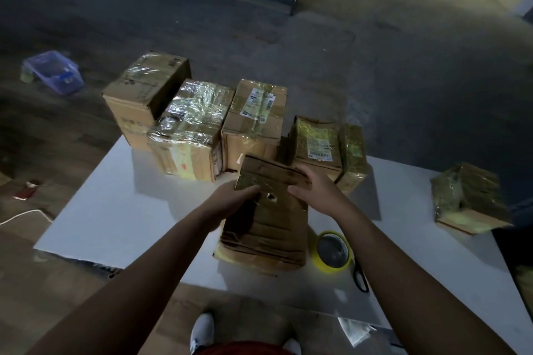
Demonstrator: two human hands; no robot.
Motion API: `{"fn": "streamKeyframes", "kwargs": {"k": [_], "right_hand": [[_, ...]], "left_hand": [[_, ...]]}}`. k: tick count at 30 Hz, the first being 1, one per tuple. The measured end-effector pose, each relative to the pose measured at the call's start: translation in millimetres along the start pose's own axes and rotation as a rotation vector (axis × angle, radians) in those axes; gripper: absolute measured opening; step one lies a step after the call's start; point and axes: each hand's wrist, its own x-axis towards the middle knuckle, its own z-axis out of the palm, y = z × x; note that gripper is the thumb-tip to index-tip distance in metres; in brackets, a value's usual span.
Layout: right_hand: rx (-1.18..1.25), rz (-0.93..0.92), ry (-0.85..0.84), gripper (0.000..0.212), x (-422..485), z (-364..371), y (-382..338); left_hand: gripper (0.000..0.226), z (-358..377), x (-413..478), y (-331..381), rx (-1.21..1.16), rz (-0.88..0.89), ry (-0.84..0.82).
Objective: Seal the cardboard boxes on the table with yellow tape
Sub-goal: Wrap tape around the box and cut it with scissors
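A tall brown cardboard box [268, 222] stands on the white table [121, 210] right in front of me, its top flaps closed and a small hole in its near face. My left hand [236, 199] grips its upper left edge, thumb on the near face. My right hand [314, 187] holds the upper right edge, fingers curled over the top. A roll of yellow tape [333, 251] lies flat on the table just right of the box.
Several taped boxes [190, 124] stand in a row at the table's far edge, and another taped box [470, 199] sits far right. Black scissors [360, 279] lie by the tape roll. A blue plastic bin [53, 70] is on the floor to the left.
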Motion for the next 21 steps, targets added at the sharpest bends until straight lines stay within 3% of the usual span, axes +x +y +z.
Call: {"fn": "streamKeyframes", "kwargs": {"k": [4, 8, 11, 15, 18, 21], "right_hand": [[-0.043, 0.036, 0.009, 0.071, -3, -3, 8], [-0.034, 0.052, 0.097, 0.068, -7, -1, 12], [-0.026, 0.023, 0.194, 0.06, -16, 1, 13], [0.01, -0.003, 0.227, 0.052, -25, 0, 22], [0.053, 0.035, 0.214, 0.05, -30, 0, 30], [0.09, 0.08, 0.209, 0.045, -39, 0, 38]], "left_hand": [[0.047, 16, 6, -12, 0.076, 0.022, 0.129], [0.073, 34, 12, -7, 0.459, 0.161, 0.403], [0.089, 42, 13, -11, 0.523, 0.129, 0.414], [0.089, 45, 16, -8, 0.479, 0.076, 0.408], [0.092, 55, 16, 0, 0.588, 0.044, 0.445], [0.09, 74, 6, 10, 0.783, 0.186, 0.562]]}}
